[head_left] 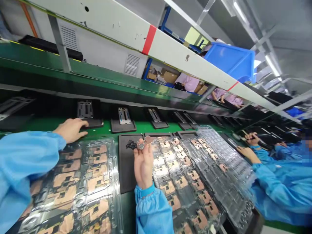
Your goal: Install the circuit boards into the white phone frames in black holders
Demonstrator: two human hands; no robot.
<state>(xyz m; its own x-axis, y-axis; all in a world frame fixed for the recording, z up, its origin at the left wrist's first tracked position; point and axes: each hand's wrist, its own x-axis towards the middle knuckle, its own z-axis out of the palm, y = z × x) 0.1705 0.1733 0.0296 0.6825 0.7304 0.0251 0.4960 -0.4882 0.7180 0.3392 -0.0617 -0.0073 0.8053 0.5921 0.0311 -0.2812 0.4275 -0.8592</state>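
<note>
My left hand (71, 129) reaches forward to the green conveyor belt (44, 124) and its fingers rest on the edge of a black carrier (94, 123) that bears a grey metal part (85, 110). My right hand (143, 162) is raised over a black mat (126, 169) and pinches a small flat metal and copper-coloured part (145, 141) at its fingertips. A small heap of dark bits (131, 145) lies on the mat just left of those fingers. Both arms wear blue sleeves.
Clear plastic trays of copper-coloured parts lie at the left (73, 188) and right (185, 175). More black carriers (123, 121) ride the belt. A co-worker in blue (280, 182) works at the right. A blue bin (231, 60) sits on the overhead shelf.
</note>
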